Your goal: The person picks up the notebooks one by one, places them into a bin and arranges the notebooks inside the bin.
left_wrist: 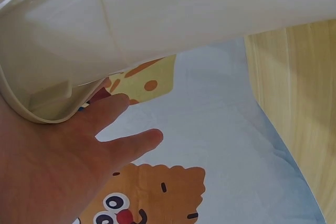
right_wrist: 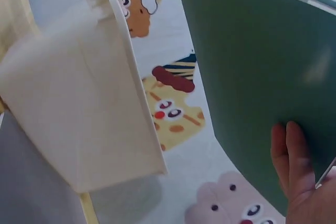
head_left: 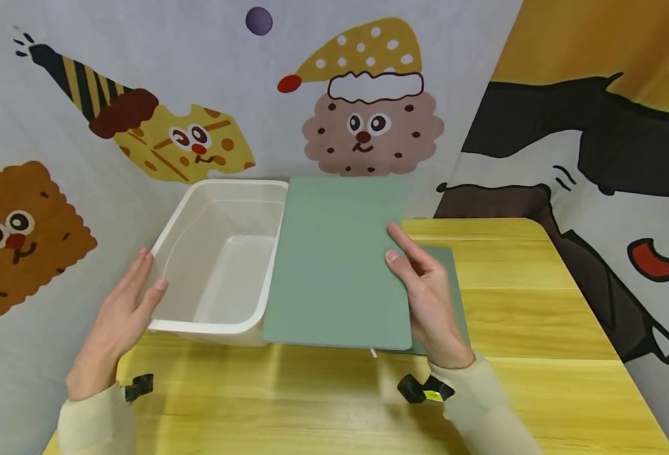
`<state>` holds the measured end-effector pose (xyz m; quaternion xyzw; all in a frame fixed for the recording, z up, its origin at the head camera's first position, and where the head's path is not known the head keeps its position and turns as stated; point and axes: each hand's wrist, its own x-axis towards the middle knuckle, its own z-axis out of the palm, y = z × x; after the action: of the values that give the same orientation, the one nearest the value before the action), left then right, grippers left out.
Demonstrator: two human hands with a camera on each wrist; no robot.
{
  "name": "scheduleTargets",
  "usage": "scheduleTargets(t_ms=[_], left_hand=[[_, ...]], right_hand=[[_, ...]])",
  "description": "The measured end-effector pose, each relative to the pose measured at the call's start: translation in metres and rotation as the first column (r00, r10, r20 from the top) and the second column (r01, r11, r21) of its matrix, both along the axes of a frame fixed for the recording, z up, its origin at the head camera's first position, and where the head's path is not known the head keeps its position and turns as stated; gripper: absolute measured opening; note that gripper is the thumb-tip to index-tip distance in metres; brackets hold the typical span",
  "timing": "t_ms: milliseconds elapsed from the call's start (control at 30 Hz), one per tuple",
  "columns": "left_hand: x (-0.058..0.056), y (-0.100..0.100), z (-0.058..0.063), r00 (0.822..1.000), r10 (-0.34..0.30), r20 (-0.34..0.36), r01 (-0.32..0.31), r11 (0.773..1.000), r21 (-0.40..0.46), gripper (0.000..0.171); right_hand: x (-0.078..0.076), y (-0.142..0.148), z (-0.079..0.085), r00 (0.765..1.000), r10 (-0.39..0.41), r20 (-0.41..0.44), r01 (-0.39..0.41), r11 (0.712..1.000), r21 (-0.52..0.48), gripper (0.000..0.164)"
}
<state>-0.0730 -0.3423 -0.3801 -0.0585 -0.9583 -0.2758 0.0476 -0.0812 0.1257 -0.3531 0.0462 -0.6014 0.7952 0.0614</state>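
Observation:
A white plastic bin [head_left: 209, 327] stands at the left of the table, and its visible inside holds nothing. At its left rim is my left hand [head_left: 121, 309], the thumb over the edge and the fingers along the outer wall. My right hand [head_left: 431, 297] grips a green notebook [head_left: 334, 265] by its right edge, thumb on the front cover and fingers [right_wrist: 299, 156] behind. The notebook is held up beside the bin, overlapping its right rim in the head view. A pale ribbon [head_left: 374, 352] sticks out at its lower edge.
A second flat green item [head_left: 442, 259] lies on the wooden table [head_left: 505, 303], mostly hidden behind the notebook and right hand. A cloth [head_left: 277, 126] printed with cartoon figures hangs behind the table and at its sides.

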Motion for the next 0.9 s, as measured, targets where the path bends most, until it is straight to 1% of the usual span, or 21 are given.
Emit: scheduleTargets(t_ms=[133,300,367,533,800,900], left_hand=[[0.001,0.000,0.000,1.000,0.001,0.001,-0.001,1.000,0.003,0.066],[0.002,0.000,0.001,1.000,0.002,0.012,-0.002,1.000,0.002,0.066],[0.002,0.000,0.001,1.000,0.000,0.009,0.000,1.000,0.002,0.065],[0.002,-0.001,-0.001,1.000,-0.009,-0.025,0.009,1.000,0.005,0.062],[0.003,0.001,-0.006,0.995,-0.040,-0.092,0.043,0.998,0.035,0.057],[0.003,0.001,-0.006,0.995,-0.045,-0.094,0.049,0.998,0.044,0.058]], right_hand=[[-0.006,-0.017,0.002,0.999,0.044,-0.018,-0.045,0.998,-0.054,0.048],[-0.013,-0.037,0.005,0.998,0.068,-0.013,-0.069,0.993,-0.099,0.047],[-0.017,-0.044,0.005,0.998,0.066,-0.015,-0.067,0.994,-0.092,0.047],[-0.024,-0.061,0.007,0.996,0.093,-0.009,-0.094,0.994,-0.062,0.046],[-0.034,-0.087,0.006,0.989,0.147,-0.010,-0.147,0.987,-0.072,0.047],[-0.038,-0.098,0.004,0.988,0.152,-0.002,-0.152,0.986,-0.062,0.048]])
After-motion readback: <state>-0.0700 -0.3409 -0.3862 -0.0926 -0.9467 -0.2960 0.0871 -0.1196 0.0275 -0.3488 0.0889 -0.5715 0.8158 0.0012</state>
